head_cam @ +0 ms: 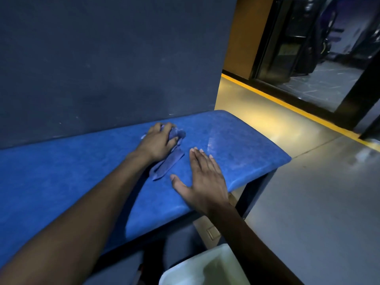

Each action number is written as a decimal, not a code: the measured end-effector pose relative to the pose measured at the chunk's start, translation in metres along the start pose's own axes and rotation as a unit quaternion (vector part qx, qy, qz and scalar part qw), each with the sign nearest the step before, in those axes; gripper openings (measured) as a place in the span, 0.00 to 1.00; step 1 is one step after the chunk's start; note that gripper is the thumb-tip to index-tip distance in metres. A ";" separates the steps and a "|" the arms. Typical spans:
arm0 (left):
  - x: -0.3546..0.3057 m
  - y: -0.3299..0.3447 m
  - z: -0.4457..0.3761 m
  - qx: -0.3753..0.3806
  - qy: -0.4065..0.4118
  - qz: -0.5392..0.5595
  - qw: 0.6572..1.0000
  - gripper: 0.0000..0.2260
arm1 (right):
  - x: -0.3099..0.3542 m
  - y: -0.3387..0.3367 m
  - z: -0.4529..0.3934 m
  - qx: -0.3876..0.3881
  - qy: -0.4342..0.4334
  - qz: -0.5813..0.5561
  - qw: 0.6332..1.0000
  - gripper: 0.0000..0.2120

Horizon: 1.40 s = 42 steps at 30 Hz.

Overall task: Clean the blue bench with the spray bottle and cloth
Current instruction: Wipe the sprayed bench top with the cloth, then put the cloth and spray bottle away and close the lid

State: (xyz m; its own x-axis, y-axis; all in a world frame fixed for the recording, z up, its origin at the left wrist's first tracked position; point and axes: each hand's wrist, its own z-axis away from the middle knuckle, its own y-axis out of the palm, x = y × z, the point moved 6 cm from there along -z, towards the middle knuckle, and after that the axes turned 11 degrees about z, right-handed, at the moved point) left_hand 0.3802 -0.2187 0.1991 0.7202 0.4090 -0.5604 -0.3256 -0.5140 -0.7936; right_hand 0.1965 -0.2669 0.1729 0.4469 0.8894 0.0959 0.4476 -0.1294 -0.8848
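The blue bench (pixel 236 140) runs from the lower left to its rounded right end, against a dark wall. A blue cloth (pixel 169 161) lies crumpled on the seat near the back. My left hand (pixel 158 144) presses down on it with the fingers curled around its upper part. My right hand (pixel 205 175) rests flat on the seat just right of the cloth, fingers spread, holding nothing. A pale wet streak shows on the seat to the right of my hands. No spray bottle is in view.
A dark blue wall (pixel 102 58) stands behind the bench. A white bin (pixel 205 268) sits on the floor below the bench's front edge. Grey floor (pixel 318 202) extends right, with a yellow line (pixel 287 103) and a dark glass doorway (pixel 308 48) beyond.
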 end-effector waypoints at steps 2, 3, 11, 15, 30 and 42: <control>-0.009 0.012 -0.011 0.002 -0.007 -0.014 1.000 0.23 | -0.001 0.000 -0.001 0.014 0.003 -0.003 1.000 0.48; -0.012 0.013 -0.008 0.019 0.001 -0.016 1.000 0.24 | -0.002 0.000 -0.002 0.013 0.004 -0.003 1.000 0.48; 0.029 -0.061 0.100 0.075 0.076 -0.011 0.994 0.26 | -0.002 0.002 -0.004 0.026 -0.001 -0.007 1.000 0.46; 0.052 -0.071 0.061 0.010 -0.014 -0.028 0.999 0.27 | -0.001 -0.001 -0.002 0.053 -0.010 -0.008 0.999 0.38; -0.026 -0.046 0.154 0.036 0.057 -0.043 0.997 0.23 | 0.000 -0.005 -0.002 0.068 -0.019 0.043 0.997 0.36; -0.094 0.057 0.293 -0.105 0.228 0.103 0.963 0.13 | -0.039 -0.047 0.110 -0.012 -0.190 -0.114 0.975 0.24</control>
State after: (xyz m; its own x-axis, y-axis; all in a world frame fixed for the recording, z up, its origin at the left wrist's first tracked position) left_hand 0.1149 -0.0653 0.1371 0.8634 -0.0662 -0.5002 -0.3934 -0.7091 -0.5851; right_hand 0.0730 -0.2478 0.1607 0.0173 0.9939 0.1092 0.5213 0.0842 -0.8492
